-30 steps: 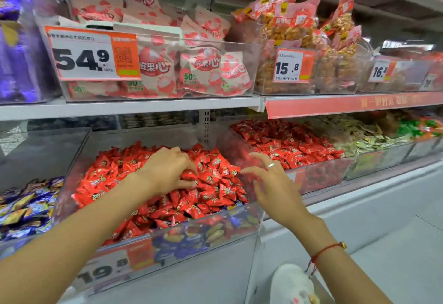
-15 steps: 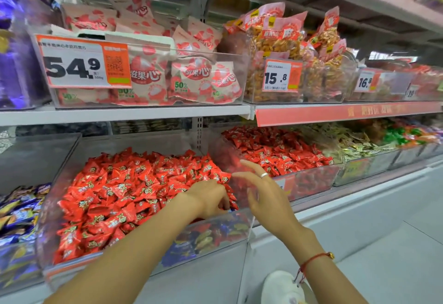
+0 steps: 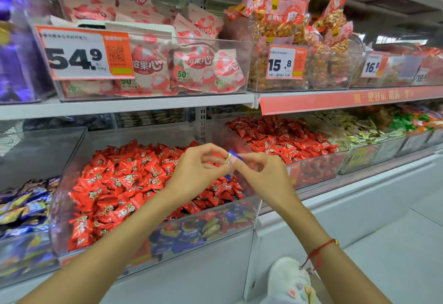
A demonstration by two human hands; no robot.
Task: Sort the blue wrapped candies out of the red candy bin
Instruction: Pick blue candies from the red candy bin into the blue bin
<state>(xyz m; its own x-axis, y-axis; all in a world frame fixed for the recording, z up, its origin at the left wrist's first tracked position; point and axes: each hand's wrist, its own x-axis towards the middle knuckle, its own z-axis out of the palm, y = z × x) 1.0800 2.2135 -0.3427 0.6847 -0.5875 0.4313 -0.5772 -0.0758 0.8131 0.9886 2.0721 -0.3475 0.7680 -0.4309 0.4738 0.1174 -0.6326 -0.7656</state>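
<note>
Blue wrapped candy (image 3: 233,156) is up in the air above the front right part of the red candy bin (image 3: 257,204), clear of the pile. Both hands meet on it: left hand (image 3: 194,172) pinches its left end between thumb and fingertips, right hand (image 3: 262,174) pinches the right end, other fingers curled loosely. Most of the wrapper is hidden by the fingers; only a blue edge with a bit of yellow shows.

Bin is clear plastic, tilted toward the camera, heaped with red candies (image 3: 124,184). More blue candies (image 3: 184,234) show through the front wall, low down under the red layer. One blue scrap sits on the pile just below the hands.

Red string bracelet (image 3: 320,251) on the right wrist. Neighbouring bin to the left (image 3: 24,205) holds blue and yellow wrappers. Another bin of red candies (image 3: 287,138) is to the right, same shelf. Upper shelf carries pink bagged snacks behind a 54.9 price tag (image 3: 82,52).
</note>
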